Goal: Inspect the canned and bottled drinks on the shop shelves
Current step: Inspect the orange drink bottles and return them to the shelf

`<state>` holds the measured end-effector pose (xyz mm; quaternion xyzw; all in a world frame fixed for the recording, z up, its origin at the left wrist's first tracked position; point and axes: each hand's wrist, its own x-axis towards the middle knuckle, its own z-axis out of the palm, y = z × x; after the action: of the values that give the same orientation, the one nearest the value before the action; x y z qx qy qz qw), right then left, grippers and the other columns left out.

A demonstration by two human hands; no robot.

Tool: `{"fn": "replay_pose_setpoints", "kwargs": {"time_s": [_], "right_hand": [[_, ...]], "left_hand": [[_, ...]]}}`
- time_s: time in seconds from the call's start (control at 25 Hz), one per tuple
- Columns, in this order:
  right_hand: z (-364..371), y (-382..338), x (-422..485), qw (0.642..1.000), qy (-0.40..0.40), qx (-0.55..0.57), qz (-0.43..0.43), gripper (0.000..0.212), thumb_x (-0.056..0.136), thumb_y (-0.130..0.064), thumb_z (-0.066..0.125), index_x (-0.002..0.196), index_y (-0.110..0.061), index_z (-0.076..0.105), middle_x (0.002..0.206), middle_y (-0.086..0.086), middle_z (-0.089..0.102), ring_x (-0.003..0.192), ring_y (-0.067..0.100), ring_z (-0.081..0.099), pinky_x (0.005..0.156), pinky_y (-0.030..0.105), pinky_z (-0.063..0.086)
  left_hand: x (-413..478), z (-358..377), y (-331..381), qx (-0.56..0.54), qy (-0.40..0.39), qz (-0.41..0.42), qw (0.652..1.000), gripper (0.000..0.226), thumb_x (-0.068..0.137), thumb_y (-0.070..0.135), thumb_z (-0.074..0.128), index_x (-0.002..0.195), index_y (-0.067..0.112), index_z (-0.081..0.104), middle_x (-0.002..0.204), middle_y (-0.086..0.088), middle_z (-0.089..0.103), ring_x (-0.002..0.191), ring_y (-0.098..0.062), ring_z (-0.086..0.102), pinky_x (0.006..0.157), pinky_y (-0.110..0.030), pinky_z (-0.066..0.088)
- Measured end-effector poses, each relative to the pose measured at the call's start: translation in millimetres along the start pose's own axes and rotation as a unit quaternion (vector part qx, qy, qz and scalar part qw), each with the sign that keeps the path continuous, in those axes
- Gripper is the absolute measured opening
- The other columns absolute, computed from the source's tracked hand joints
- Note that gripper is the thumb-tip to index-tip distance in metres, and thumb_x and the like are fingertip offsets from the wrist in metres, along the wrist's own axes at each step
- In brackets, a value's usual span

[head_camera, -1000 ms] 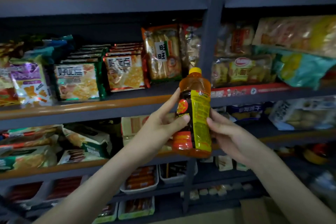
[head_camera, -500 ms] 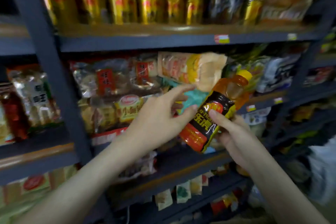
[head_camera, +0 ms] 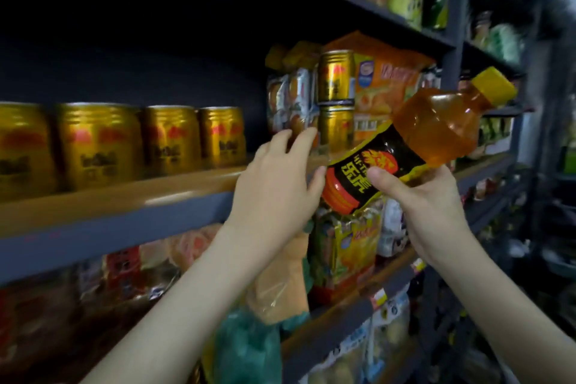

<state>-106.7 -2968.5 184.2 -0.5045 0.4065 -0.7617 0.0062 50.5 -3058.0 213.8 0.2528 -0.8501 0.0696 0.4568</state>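
My right hand [head_camera: 427, 209] holds the full bottle [head_camera: 414, 143] at its label, center frame; left hand [head_camera: 274, 184] open beside it. Smooth plastic, rather heavy; I grip mid-body.

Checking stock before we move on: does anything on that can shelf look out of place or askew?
Yes. Right of the gold can row, two gold cans stand stacked among snack bags, apart from the row. The bottle is off the shelf, tilted in the right hand; the left hand touches its base. No spills visible.
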Motion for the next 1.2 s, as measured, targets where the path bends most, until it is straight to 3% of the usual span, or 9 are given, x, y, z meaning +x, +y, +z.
{"fn": "replay_pose_setpoints", "kwargs": {"time_s": [0.16,0.24,0.32,0.44,0.6,0.76,0.92,1.12,1.2], "right_hand": [[-26,28,63,0.994,0.058,-0.059,-0.076,0.094,0.061,-0.038,0.086,0.138,-0.018,0.037,0.133,0.001,0.055,0.122,0.013,0.055,0.106,0.045,0.043],[-29,44,92,0.992,0.083,-0.044,-0.086,0.103,0.06,-0.041,0.088,0.142,-0.017,0.029,0.137,0.003,0.052,0.125,0.014,0.052,0.109,0.046,0.039],[-34,60,122,0.993,0.083,-0.009,-0.082,0.099,0.063,-0.033,0.088,0.141,-0.022,0.028,0.138,0.003,0.051,0.126,0.015,0.051,0.11,0.049,0.037],[-41,79,157,0.997,0.043,0.015,-0.068,0.09,0.067,-0.017,0.085,0.137,-0.029,0.03,0.133,-0.003,0.053,0.123,0.012,0.053,0.108,0.05,0.039],[-50,88,181,0.998,-0.055,-0.037,-0.024,0.089,0.059,-0.028,0.086,0.135,-0.027,0.04,0.126,-0.007,0.059,0.116,0.012,0.058,0.104,0.047,0.045],[-53,84,194,0.99,-0.105,-0.092,-0.018,0.103,0.066,-0.019,0.087,0.146,-0.031,0.024,0.139,-0.007,0.045,0.126,0.01,0.043,0.108,0.036,0.037],[-44,85,195,0.985,-0.134,-0.108,-0.025,0.111,0.069,-0.021,0.086,0.149,-0.037,0.011,0.158,-0.004,0.017,0.141,0.022,0.026,0.114,0.044,0.026],[-42,82,196,0.975,-0.175,-0.129,-0.035,0.11,0.077,-0.025,0.08,0.151,-0.04,0.0,0.16,-0.006,0.014,0.143,0.018,0.021,0.105,0.029,0.021],[-38,82,195,0.972,-0.196,-0.122,-0.035,0.108,0.077,-0.027,0.08,0.149,-0.044,0.0,0.16,-0.008,0.014,0.144,0.019,0.02,0.111,0.036,0.021]], "left_hand": [[32,18,14,0.025,0.037,0.017,0.999,0.052,0.098,0.038,0.048,0.146,0.024,0.035,0.134,-0.003,0.052,0.119,-0.024,0.049,0.089,-0.034,0.043],[46,24,17,0.03,0.034,-0.002,0.999,0.056,0.098,0.037,0.048,0.149,0.025,0.028,0.132,-0.005,0.052,0.117,-0.025,0.05,0.086,-0.033,0.044],[67,35,20,0.039,0.009,-0.038,0.998,0.065,0.098,0.037,0.048,0.153,0.028,0.014,0.136,-0.008,0.048,0.117,-0.029,0.051,0.085,-0.034,0.045],[94,55,21,0.044,-0.034,-0.08,0.995,0.079,0.097,0.038,0.052,0.154,0.029,-0.001,0.14,-0.014,0.043,0.115,-0.032,0.054,0.078,-0.033,0.045],[112,73,21,0.042,-0.081,-0.111,0.99,0.095,0.094,0.044,0.055,0.152,0.024,-0.019,0.139,-0.016,0.047,0.109,-0.032,0.058,0.082,-0.036,0.048],[131,84,36,-0.032,-0.06,-0.151,0.986,0.116,0.087,0.041,0.068,0.146,0.025,-0.032,0.14,-0.013,0.05,0.114,-0.031,0.058,0.092,-0.037,0.046],[142,93,40,-0.057,-0.029,-0.17,0.983,0.123,0.085,0.029,0.073,0.144,0.025,-0.034,0.138,-0.012,0.052,0.11,-0.027,0.06,0.088,-0.034,0.046],[147,92,25,-0.057,-0.041,-0.199,0.977,0.128,0.082,0.027,0.076,0.139,0.034,-0.039,0.136,-0.015,0.052,0.107,-0.032,0.062,0.092,-0.043,0.052],[147,91,17,-0.051,-0.042,-0.21,0.975,0.131,0.08,0.027,0.077,0.137,0.038,-0.041,0.133,-0.017,0.052,0.103,-0.033,0.063,0.089,-0.049,0.054]]}}
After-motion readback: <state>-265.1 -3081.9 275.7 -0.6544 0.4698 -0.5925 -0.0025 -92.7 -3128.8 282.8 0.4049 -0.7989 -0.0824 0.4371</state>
